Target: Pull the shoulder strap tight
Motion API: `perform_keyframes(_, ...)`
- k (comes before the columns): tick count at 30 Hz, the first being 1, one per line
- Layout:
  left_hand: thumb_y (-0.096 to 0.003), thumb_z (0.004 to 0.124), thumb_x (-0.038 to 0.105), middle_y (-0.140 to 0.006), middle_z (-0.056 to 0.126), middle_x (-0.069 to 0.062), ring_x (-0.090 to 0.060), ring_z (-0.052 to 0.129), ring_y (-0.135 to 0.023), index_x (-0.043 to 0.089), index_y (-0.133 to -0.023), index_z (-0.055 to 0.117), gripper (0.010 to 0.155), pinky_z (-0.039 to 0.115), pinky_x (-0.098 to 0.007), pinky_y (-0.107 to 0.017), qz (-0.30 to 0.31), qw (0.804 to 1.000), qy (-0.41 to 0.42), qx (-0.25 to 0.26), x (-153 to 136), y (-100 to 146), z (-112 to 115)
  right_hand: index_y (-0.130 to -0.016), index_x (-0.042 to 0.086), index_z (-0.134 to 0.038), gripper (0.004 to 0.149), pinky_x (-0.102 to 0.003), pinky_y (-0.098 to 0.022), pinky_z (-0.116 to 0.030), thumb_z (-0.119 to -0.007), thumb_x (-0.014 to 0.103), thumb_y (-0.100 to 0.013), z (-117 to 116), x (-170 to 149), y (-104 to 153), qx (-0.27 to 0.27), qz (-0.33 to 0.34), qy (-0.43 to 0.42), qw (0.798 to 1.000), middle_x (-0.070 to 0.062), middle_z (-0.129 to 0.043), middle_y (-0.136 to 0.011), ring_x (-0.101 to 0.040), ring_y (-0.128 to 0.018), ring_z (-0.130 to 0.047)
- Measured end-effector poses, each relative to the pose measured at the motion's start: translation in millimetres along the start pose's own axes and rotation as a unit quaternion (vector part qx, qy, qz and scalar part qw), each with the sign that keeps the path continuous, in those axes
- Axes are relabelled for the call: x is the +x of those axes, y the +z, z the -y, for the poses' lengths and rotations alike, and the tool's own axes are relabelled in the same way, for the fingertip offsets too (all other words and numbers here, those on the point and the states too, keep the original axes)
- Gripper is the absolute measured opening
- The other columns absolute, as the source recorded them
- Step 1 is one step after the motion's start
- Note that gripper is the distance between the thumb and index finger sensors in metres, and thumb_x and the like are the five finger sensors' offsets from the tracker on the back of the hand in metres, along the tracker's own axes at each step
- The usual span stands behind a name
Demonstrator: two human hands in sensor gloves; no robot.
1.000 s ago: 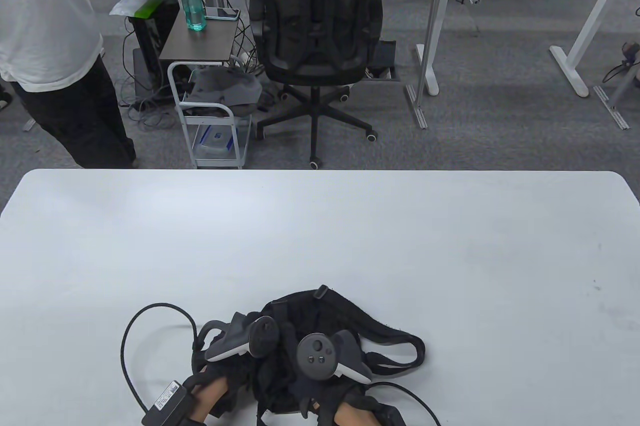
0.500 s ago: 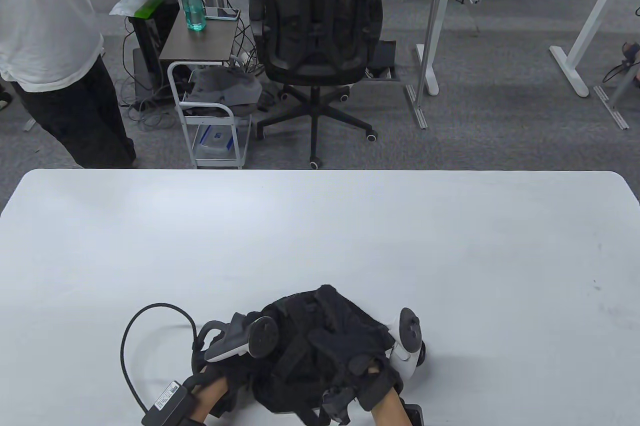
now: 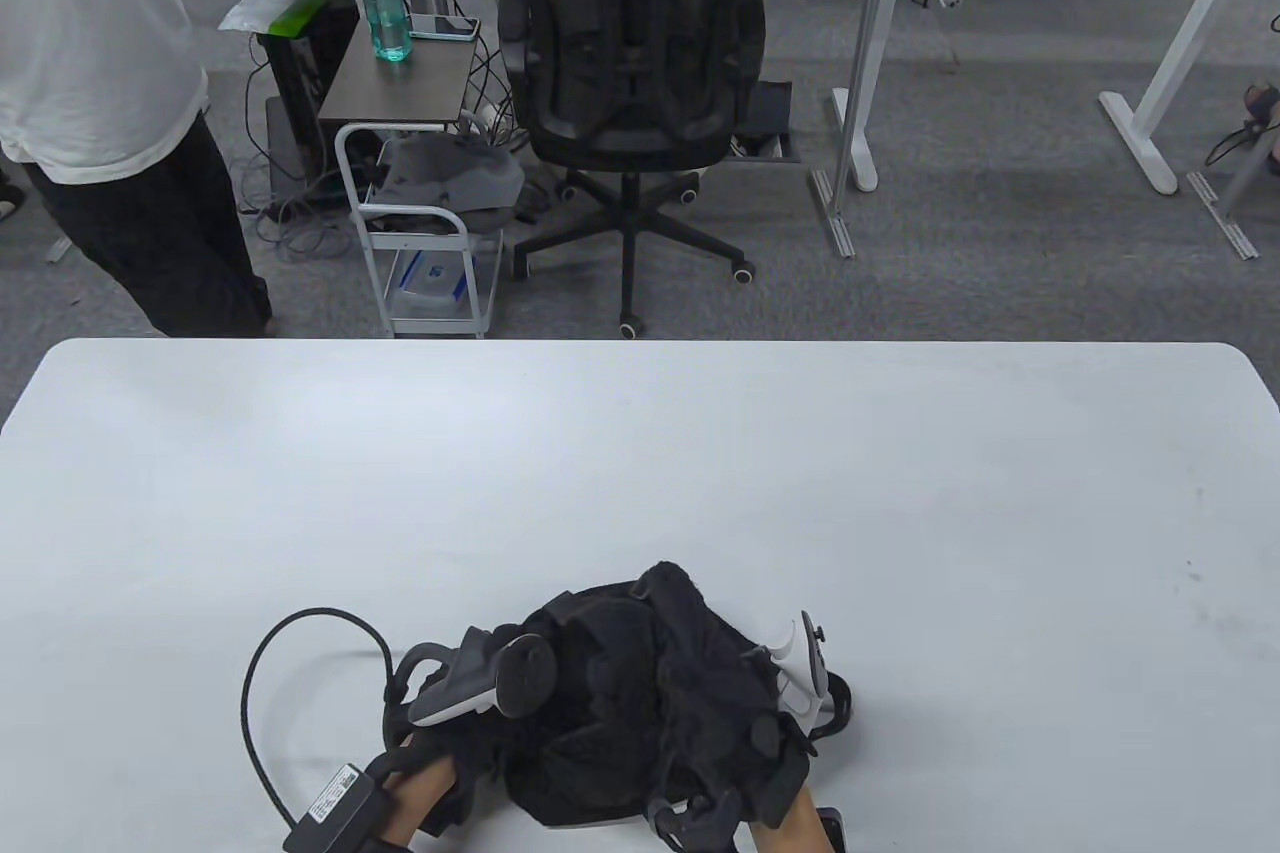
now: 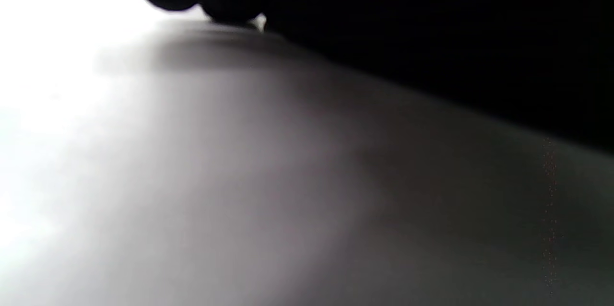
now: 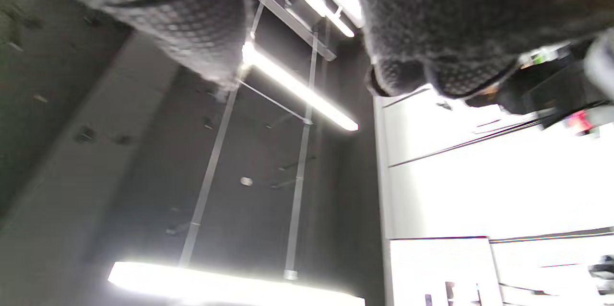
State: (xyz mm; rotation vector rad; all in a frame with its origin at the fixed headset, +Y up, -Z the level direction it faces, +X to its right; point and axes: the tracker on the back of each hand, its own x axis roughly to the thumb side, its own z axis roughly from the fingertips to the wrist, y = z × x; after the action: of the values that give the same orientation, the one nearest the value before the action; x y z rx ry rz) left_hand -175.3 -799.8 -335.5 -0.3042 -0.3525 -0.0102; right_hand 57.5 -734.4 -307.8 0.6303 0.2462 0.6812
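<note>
Black bag [image 3: 640, 693] lay bunched close to the near edge of the white table [image 3: 640, 453], with wide bare tabletop beyond it and to either side. Shoulder strap could not be picked out among the dark folds. Left hand [image 3: 440, 743] rested low at the bag's left side, tracker up; fingers hidden, grip impossible to tell. Right hand [image 3: 760, 743] turned on edge at the bag's right side, fingers [image 5: 446, 71] curled, gripping the fabric.
</note>
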Motion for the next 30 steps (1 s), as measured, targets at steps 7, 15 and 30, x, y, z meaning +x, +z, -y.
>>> perform_keyframes(7, -0.0214, 0.076, 0.071, -0.099, 0.052, -0.002, -0.026, 0.071, -0.084, 0.02, -0.107, 0.028, 0.111, 0.071, -0.04, -0.059, 0.003, 1.0, 0.008, 0.005, -5, -9, 0, -0.105, -0.005, -0.013, 0.101, -0.048, -0.038, -0.092, -0.076, 0.054, -0.052, 4, 12, 5, -0.02, -0.009, 0.027, 0.999, -0.049, -0.063, -0.083, -0.048, -0.058, -0.099)
perform_keyframes(15, -0.0193, 0.08, 0.069, -0.099, 0.053, 0.0, -0.026, 0.071, -0.086, 0.023, -0.107, 0.028, 0.111, 0.07, -0.04, -0.06, -0.019, 0.999, -0.002, -0.049, -23, -51, -15, -0.105, -0.009, -0.015, 0.097, -0.05, -0.032, -0.091, -0.073, 0.051, -0.055, -9, -3, 4, 0.074, -0.168, 0.139, 0.973, -0.052, -0.061, -0.082, -0.05, -0.051, -0.1)
perform_keyframes(30, -0.0206, 0.081, 0.065, -0.101, 0.054, 0.001, -0.026, 0.071, -0.089, 0.026, -0.106, 0.032, 0.106, 0.072, -0.039, -0.061, -0.026, 0.999, 0.038, -0.005, -34, -91, -19, -0.106, -0.005, -0.019, 0.089, -0.067, -0.051, -0.071, -0.072, 0.044, -0.053, -52, -74, 12, 0.204, -0.368, 0.597, 0.683, -0.046, -0.06, -0.093, -0.062, -0.076, -0.078)
